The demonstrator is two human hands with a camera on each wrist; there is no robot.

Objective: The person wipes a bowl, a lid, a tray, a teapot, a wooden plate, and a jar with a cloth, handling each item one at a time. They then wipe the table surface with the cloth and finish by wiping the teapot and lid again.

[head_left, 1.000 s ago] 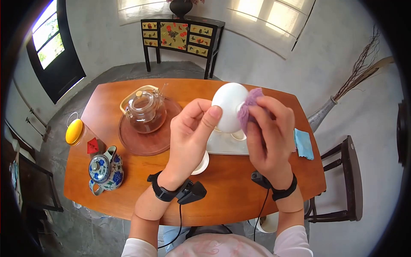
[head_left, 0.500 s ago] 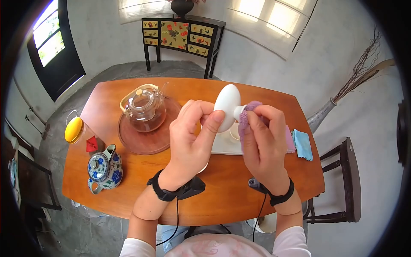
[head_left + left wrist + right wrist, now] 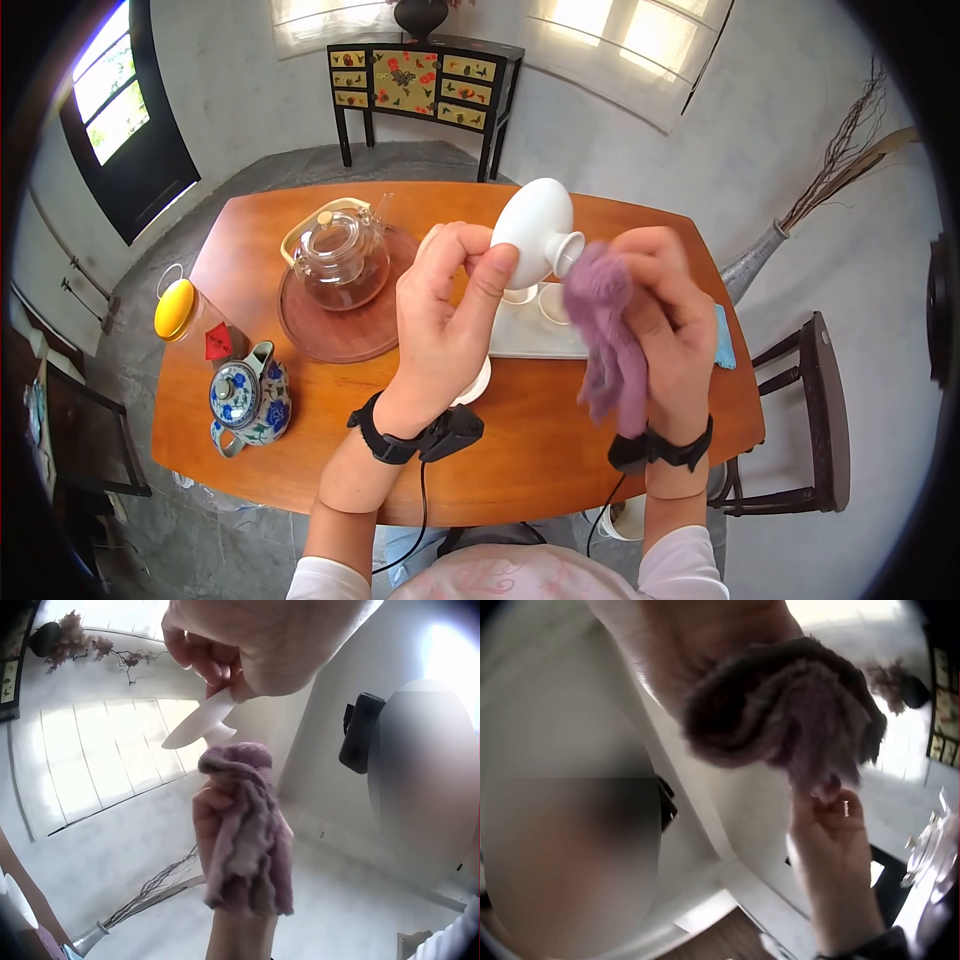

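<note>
My left hand (image 3: 445, 320) pinches a white gaiwan lid (image 3: 522, 225) by its rim, thumb on the near side. Raised over the table, the lid is tilted, with its ring-shaped knob facing right. A crumpled purple cloth (image 3: 612, 330) hangs from my right hand (image 3: 678, 335), which grips it just to the right of the knob. In the left wrist view the cloth (image 3: 247, 825) covers much of that hand, close below the lid (image 3: 199, 724). The right wrist view shows the bunched cloth (image 3: 810, 712) hiding the lid.
Beneath the hands, small white cups (image 3: 553, 304) stand on a pale tray (image 3: 525, 346), near a white bowl (image 3: 476, 386). Leftward are a glass teapot (image 3: 340, 270) on a round wooden tray (image 3: 305, 335), a blue-and-white teapot (image 3: 262, 405) and a yellow-lidded jar (image 3: 176, 308). A light blue cloth (image 3: 724, 340) lies right.
The purple cloth has come away from the lid's knob as my right hand moved right, and it now hangs lower. The left hand keeps its pinch; the lid has turned, showing the knob.
</note>
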